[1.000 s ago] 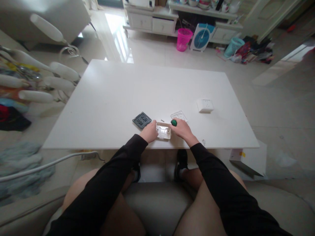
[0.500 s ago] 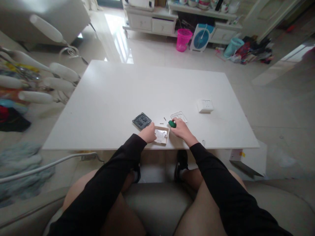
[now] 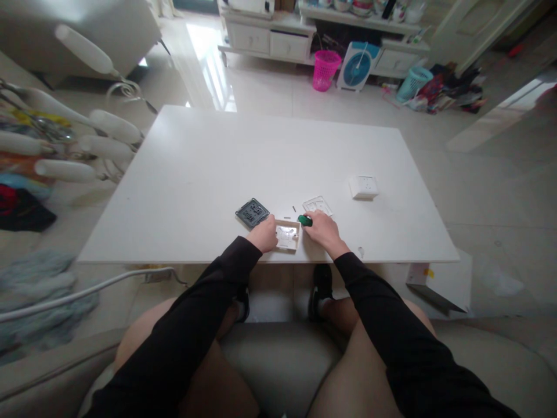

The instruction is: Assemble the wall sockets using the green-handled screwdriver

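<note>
My left hand [image 3: 264, 234] grips the left side of a shallow white wall-socket back box [image 3: 288, 236], which lies open side up near the table's front edge. Its fingers partly cover that side. In my right hand [image 3: 322, 230], just right of the box, is a green screwdriver handle [image 3: 304, 220]; its shaft does not show clearly. A dark socket panel [image 3: 252, 213] lies back side up beyond my left hand. Behind the box are two small screws [image 3: 294, 209]. Just past my right hand rests a white faceplate frame [image 3: 317, 204], partly covered by it.
A white socket unit [image 3: 364, 187] stands on the right of the white table [image 3: 209, 157]. Close to the front edge lies a small clear piece [image 3: 361, 252]. White curved lamp arms [image 3: 108, 125] reach toward the table's left edge. A pink basket [image 3: 325, 69] stands on the floor beyond.
The green handle has turned slightly and lies a little more level in my right hand. Both hands stay nearly in place; the whole view has shifted a little.
</note>
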{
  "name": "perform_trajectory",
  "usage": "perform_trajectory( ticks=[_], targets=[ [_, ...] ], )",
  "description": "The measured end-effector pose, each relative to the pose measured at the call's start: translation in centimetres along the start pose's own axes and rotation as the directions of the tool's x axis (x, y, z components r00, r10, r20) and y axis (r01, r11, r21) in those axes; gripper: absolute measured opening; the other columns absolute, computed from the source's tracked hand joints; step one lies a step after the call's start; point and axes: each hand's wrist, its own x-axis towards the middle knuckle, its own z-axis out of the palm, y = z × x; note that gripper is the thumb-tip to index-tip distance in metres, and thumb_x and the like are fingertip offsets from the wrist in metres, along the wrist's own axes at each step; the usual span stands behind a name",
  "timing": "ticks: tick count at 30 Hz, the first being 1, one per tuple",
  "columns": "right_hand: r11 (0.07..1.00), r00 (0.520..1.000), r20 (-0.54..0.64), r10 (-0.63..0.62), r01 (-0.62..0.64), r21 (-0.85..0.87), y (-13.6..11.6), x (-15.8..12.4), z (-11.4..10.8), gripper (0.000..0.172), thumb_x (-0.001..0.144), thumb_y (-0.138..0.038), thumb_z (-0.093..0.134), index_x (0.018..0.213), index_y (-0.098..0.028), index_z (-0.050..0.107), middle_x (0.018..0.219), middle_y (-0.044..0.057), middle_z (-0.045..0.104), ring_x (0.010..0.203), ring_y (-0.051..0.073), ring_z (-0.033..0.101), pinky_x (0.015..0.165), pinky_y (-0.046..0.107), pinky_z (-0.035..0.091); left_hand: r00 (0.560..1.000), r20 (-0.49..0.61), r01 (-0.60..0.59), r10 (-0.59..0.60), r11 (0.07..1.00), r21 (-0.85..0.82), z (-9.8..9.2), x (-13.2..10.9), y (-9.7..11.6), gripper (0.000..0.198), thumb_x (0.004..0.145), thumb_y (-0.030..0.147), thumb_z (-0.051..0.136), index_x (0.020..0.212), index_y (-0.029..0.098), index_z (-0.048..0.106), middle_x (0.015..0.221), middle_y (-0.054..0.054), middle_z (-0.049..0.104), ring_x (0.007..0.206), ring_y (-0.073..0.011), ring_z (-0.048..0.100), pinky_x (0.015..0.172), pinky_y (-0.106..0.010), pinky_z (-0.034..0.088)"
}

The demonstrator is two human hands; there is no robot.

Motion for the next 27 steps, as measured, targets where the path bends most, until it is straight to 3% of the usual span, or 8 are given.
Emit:
perform_trajectory(
  ticks=[6,12,16,19,23,27],
  targets=[
    [1.000,1.000,-0.009,0.000,0.000,-0.025,0.2,0.1,-0.1,0.032,0.094,-0.026,0.061,0.124,-0.027,0.072,0.125,0.010,0.074,0.110,0.029,0.070,0.081,0.035,0.050,1.000,-0.020,0.016,-0.017,1.000,-0.026,0.0,0.2,-0.3,0.037,0.093,0.012,0.057,0.128,0.008,0.049,0.123,-0.026,0.073,0.119,-0.0347,0.073,0.093,-0.036,0.054],
    [1.000,1.000,-0.006,-0.006,0.006,-0.029,0.2,0.1,-0.1,0.030,0.095,-0.025,0.059,0.122,-0.026,0.071,0.125,0.010,0.074,0.110,0.029,0.070,0.082,0.036,0.051,0.993,-0.086,0.073,-0.079,0.995,-0.073,-1.4,0.6,-1.6,0.032,0.096,0.019,0.054,0.127,0.017,0.061,0.116,-0.017,0.076,0.110,-0.0316,0.074,0.096,-0.039,0.055],
    [1.000,1.000,0.009,-0.009,0.009,-0.023,0.2,0.1,-0.2,0.030,0.094,-0.020,0.058,0.120,-0.026,0.071,0.126,0.010,0.074,0.113,0.028,0.069,0.082,0.035,0.050,0.969,-0.230,0.093,-0.091,0.996,-0.003,-2.6,0.4,-2.7,0.031,0.091,0.016,0.058,0.121,0.018,0.065,0.125,-0.016,0.070,0.119,-0.0308,0.067,0.103,-0.040,0.054],
    [1.000,1.000,0.013,-0.014,0.014,-0.024,0.2,0.0,-0.3,0.030,0.092,-0.017,0.058,0.118,-0.025,0.071,0.126,0.010,0.073,0.114,0.028,0.068,0.082,0.034,0.050,0.939,-0.306,0.182,-0.156,0.982,0.059,-3.0,0.2,-3.2,0.045,0.088,0.019,0.063,0.133,0.018,0.058,0.137,-0.020,0.060,0.131,-0.0368,0.056,0.106,-0.046,0.054],
    [1.000,1.000,0.003,-0.009,0.009,-0.026,0.2,-0.1,-0.4,0.029,0.091,-0.018,0.059,0.116,-0.025,0.070,0.125,0.011,0.073,0.109,0.029,0.069,0.078,0.035,0.050,0.957,-0.199,0.226,-0.210,0.972,0.060,-2.6,0.2,-3.4,0.065,0.087,0.022,0.067,0.148,0.017,0.045,0.146,-0.023,0.051,0.136,-0.0408,0.050,0.107,-0.048,0.052],
    [1.000,1.000,-0.012,-0.016,0.016,-0.023,0.2,-0.2,-0.5,0.028,0.090,-0.017,0.057,0.114,-0.025,0.070,0.124,0.010,0.073,0.107,0.028,0.069,0.076,0.034,0.049,0.965,-0.159,0.222,-0.209,0.972,0.075,-2.0,0.6,-3.2,0.069,0.086,0.021,0.067,0.151,0.017,0.043,0.148,-0.025,0.046,0.136,-0.0431,0.050,0.107,-0.049,0.050]
  ],
)
